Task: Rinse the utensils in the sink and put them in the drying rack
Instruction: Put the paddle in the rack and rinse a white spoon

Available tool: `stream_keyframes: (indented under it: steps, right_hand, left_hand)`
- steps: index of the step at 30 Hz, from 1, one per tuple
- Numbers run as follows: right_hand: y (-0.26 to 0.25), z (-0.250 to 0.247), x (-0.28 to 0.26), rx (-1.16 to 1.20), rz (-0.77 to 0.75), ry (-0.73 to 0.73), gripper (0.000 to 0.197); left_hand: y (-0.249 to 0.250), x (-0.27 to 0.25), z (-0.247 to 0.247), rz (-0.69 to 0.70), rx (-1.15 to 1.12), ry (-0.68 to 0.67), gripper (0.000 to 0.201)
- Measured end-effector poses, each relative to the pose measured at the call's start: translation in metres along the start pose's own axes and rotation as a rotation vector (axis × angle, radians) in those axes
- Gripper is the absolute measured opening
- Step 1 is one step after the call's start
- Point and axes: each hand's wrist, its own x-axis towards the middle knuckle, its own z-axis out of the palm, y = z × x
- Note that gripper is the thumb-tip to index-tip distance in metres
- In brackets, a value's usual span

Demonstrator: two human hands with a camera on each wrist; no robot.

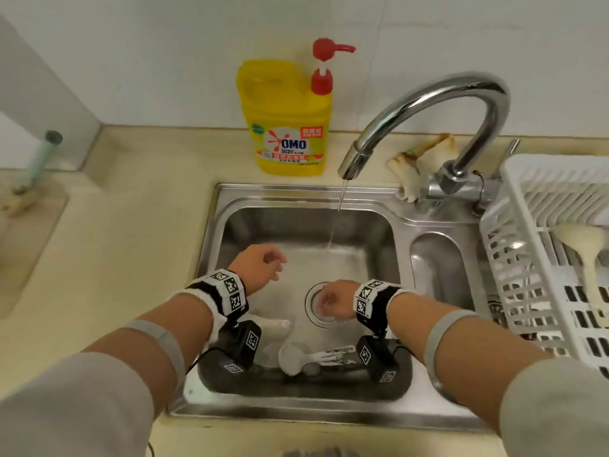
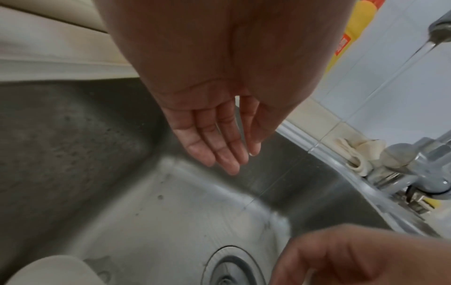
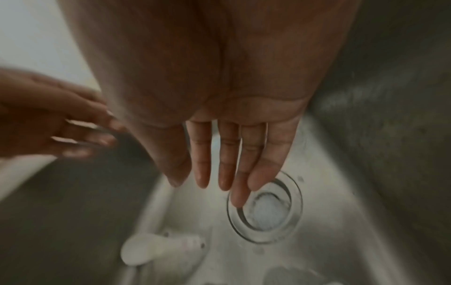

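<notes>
Both my hands are inside the steel sink (image 1: 227, 206) and hold nothing. My left hand (image 1: 267, 262) hovers at the basin's left with straight fingers (image 2: 219, 146). My right hand (image 1: 329, 301) hangs over the drain (image 3: 266, 208), its fingers (image 3: 231, 169) straight and pointing down. Several white utensils lie at the near side of the basin: a spoon (image 1: 292, 357), a slotted piece (image 1: 336, 353) and a thick handle (image 1: 276, 326), which also shows as a handle (image 3: 156, 248) below my right hand. The white drying rack (image 1: 514, 245) stands to the right with a cream spatula (image 1: 590, 252) in it.
The faucet (image 1: 428, 97) arcs over the basin and a thin stream of water (image 1: 336, 219) falls behind my hands. A yellow detergent bottle (image 1: 286, 127) stands behind the sink. A crumpled cloth (image 1: 425, 156) lies by the faucet base.
</notes>
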Motion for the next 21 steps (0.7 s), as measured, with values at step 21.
stream_keyframes:
  steps: [21]
  right_hand:
    - [-0.044, 0.080, 0.100, -0.277, -0.107, -0.023, 0.004]
  left_hand:
    - [-0.030, 0.002, -0.019, 0.013, 0.230, 0.055, 0.015]
